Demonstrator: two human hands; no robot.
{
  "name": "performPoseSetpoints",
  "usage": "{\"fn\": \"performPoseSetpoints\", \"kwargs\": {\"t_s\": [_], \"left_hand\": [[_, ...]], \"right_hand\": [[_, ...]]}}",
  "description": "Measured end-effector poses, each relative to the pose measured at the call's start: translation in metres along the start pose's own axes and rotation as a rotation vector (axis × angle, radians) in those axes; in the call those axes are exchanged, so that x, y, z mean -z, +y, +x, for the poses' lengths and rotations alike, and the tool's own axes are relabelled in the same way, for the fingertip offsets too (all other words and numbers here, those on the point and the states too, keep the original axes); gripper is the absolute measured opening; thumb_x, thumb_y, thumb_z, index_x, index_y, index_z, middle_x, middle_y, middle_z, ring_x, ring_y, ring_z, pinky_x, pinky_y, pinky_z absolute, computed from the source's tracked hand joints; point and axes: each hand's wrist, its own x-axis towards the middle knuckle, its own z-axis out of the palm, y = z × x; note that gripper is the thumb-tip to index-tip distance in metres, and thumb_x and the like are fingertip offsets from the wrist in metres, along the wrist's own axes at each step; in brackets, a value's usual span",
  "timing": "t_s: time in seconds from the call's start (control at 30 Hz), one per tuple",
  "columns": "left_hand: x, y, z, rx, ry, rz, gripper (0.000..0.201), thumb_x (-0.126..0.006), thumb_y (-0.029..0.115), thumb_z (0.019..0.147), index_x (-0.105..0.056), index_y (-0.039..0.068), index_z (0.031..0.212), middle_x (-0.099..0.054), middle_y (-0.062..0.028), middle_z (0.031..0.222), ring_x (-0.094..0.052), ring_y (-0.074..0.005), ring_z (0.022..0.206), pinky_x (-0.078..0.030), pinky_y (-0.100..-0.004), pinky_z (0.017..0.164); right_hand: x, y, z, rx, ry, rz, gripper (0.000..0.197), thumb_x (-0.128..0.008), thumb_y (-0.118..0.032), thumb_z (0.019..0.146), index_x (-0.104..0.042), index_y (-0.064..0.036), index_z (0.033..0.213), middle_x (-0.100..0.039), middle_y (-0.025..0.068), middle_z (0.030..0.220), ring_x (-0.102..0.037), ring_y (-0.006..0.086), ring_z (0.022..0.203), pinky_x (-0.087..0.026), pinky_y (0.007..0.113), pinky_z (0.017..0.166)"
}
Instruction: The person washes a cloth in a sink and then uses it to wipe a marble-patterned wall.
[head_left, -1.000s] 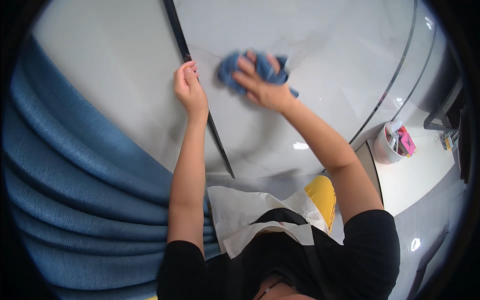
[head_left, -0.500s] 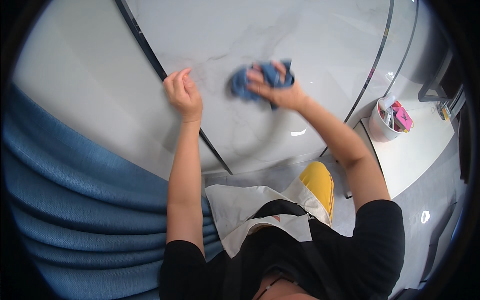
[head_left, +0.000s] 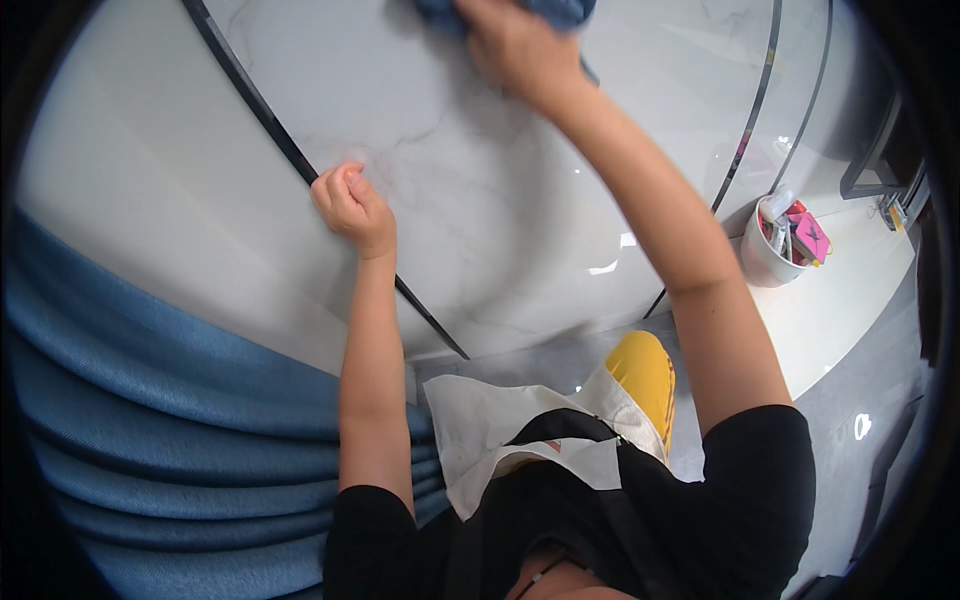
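Observation:
My right hand is stretched up to the top edge of the view, its fingers closed on a blue cloth pressed to a glossy white marbled wall panel. Part of the cloth lies beyond the picture's edge, and the hand is slightly blurred. My left hand is curled into a loose fist, with nothing visible in it. It is against the wall beside the dark trim strip along the panel's left side.
A blue curtain hangs in folds at my left. On the right, a white bucket full of small items stands on a white tabletop. A dark-framed object is behind it. Grey floor shows at the lower right.
My right hand has swept upward with the blue cloth, from the middle of the panel to the top edge of the view. My left hand has shifted slightly down and left in the picture.

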Motion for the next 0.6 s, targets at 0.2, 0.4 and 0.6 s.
{"fn": "performPoseSetpoints", "kwargs": {"t_s": [0.2,0.4,0.6], "left_hand": [[-0.006,0.013,0.001,0.074,0.029,-0.127,0.021,-0.044,0.013,0.094,-0.061,0.001,0.088,-0.054,-0.0095,0.093,-0.052,-0.0227,0.088,-0.044,-0.0342,0.075],[-0.017,0.03,-0.009,-0.187,-0.096,-0.138,0.015,-0.05,0.011,0.09,-0.062,0.004,0.088,-0.056,-0.0123,0.095,-0.052,-0.0274,0.089,-0.043,-0.0377,0.08],[-0.046,0.055,-0.017,-0.312,-0.142,-0.129,0.011,-0.053,0.012,0.084,-0.064,0.012,0.086,-0.055,-0.0053,0.093,-0.05,-0.0255,0.082,-0.04,-0.0368,0.075]], "right_hand": [[0.012,-0.04,-0.174,0.527,-0.289,-0.236,0.039,-0.054,-0.017,0.082,-0.062,-0.014,0.119,-0.047,0.0074,0.141,-0.046,0.0185,0.126,-0.037,0.04,0.101],[0.039,0.001,-0.259,0.609,-0.543,-0.033,0.047,-0.054,-0.014,0.083,-0.053,-0.0176,0.13,-0.038,-0.002,0.148,-0.042,0.015,0.13,-0.031,0.034,0.109],[0.051,0.049,-0.17,0.425,-0.407,0.122,0.037,-0.052,-0.008,0.077,-0.066,-0.0172,0.111,-0.053,0.0037,0.136,-0.052,0.0201,0.122,-0.028,0.042,0.107]]}}
